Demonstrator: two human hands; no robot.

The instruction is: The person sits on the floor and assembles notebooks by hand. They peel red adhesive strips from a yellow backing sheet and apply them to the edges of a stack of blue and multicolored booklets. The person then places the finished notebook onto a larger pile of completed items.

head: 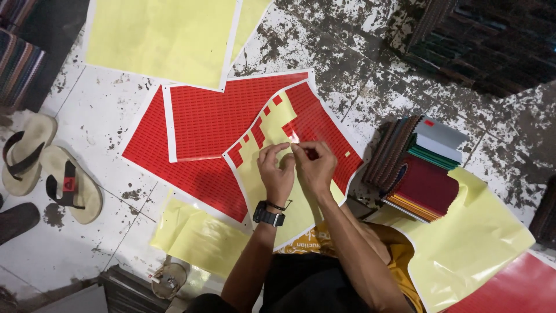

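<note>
Over the sticker sheet, left hand (watch-wristed) and right hand pinch one red sticker together.

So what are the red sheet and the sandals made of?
The red sheet under the hands looks like glossy sticker film on yellow backing paper: it shines and bares yellow where pieces are gone. The sandals look like matte foam or rubber with dark straps, though that is uncertain.

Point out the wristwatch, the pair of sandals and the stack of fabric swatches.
wristwatch (269, 217): head view, on its black case.
pair of sandals (74, 186): head view, nearer sandal's strap.
stack of fabric swatches (427, 184): head view, top red swatch.
</note>
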